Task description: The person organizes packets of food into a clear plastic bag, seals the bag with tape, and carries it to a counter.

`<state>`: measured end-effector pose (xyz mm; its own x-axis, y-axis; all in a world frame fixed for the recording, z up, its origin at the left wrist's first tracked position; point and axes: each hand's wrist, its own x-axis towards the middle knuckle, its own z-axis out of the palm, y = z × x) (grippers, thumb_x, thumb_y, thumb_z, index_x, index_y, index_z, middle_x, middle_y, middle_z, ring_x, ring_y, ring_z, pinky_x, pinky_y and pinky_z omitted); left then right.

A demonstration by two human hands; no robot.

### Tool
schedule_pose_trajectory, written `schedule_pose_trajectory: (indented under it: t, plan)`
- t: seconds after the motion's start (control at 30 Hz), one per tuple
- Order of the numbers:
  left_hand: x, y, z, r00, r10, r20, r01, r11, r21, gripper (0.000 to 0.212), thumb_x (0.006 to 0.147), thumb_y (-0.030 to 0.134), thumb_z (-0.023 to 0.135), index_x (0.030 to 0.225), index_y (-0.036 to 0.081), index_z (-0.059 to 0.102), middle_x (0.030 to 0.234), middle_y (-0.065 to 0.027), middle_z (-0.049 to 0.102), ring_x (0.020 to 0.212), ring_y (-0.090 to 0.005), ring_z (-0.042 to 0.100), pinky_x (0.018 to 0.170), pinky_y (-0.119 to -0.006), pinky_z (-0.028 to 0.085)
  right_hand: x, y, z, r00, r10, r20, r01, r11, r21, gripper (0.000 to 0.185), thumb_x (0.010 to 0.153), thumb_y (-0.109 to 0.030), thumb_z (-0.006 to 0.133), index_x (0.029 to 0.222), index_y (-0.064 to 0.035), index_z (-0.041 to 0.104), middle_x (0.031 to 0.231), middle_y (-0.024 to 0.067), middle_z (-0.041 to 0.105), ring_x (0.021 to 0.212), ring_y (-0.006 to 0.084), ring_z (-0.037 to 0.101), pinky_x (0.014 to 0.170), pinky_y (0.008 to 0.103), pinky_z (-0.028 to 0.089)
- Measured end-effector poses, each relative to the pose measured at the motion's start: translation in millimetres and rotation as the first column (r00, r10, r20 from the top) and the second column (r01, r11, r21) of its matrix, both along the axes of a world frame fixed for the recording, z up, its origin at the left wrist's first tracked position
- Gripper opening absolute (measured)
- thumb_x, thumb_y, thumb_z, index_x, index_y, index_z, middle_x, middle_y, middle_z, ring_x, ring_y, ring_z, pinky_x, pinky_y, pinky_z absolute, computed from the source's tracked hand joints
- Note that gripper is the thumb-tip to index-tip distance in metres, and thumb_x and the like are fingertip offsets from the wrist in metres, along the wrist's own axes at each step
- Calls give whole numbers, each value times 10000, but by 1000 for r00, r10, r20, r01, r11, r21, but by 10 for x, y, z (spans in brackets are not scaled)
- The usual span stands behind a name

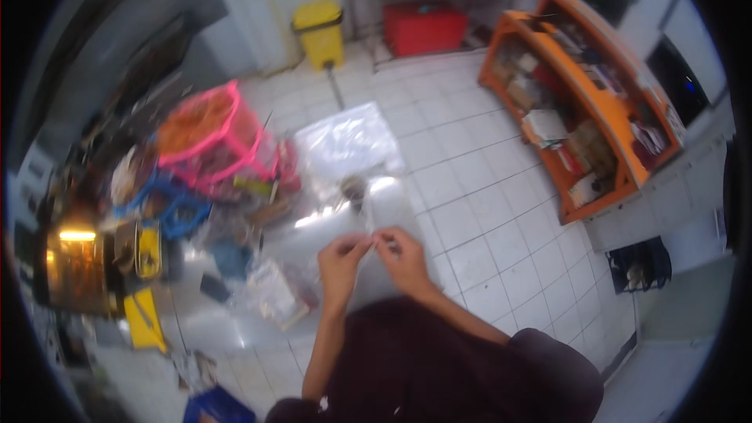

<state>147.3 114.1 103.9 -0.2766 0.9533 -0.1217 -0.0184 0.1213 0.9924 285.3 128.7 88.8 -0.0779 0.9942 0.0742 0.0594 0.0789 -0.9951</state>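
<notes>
Both hands are close together over the near edge of a shiny metal table (305,241), fingertips almost touching. My left hand (343,258) pinches a thin, whitish, see-through piece, perhaps plastic film (369,211), from one side. On the other side my right hand (404,259) pinches it too. The piece is blurred, and its exact kind cannot be told. Just beyond the hands lies a small dark round thing (353,187). A stack of clear plastic bags or sheets (349,138) lies at the table's far end.
A pink plastic basket (235,158) with orange contents stands left on the table, near a blue plastic basket (185,211). A yellow board with a knife (141,317) lies lower left. An orange shelf (564,59) stands at right; a yellow pedal bin (320,35) and red box (424,29) stand beyond.
</notes>
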Motion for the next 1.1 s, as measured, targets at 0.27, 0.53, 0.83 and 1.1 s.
schedule_pose_trajectory:
  t: [0.27,0.53,0.83,1.1]
  plan:
    - [-26,-146,75,967,3,-256,20,996,89,154,832,42,747,948,-34,680,819,-78,698,825,-131,648,769,-272,522,137,174,202,916,345,-204,-389,887,-247,129,952,-104,668,994,18,655,952,77,690,923,128,660,807,280,556]
    - [-246,-123,176,987,-102,122,115,988,-99,135,849,47,738,965,-12,698,850,-69,701,853,-116,658,774,-272,527,140,89,233,956,238,-172,-263,954,-141,105,960,-78,644,992,20,627,920,69,675,880,127,659,817,288,571]
    - [54,-156,-83,955,269,-123,-265,963,51,107,903,18,639,994,-24,601,826,-75,638,805,-121,644,665,-293,525,135,133,163,972,186,146,-203,973,110,97,968,-74,588,926,12,593,826,102,645,728,164,626,683,294,522]
    - [136,-90,-143,931,346,-114,-308,916,257,102,915,21,621,987,-13,559,770,-76,584,697,-158,618,618,-297,512,40,202,-36,992,126,4,-126,986,108,114,937,-85,649,980,-18,567,915,59,631,811,148,613,739,294,506]
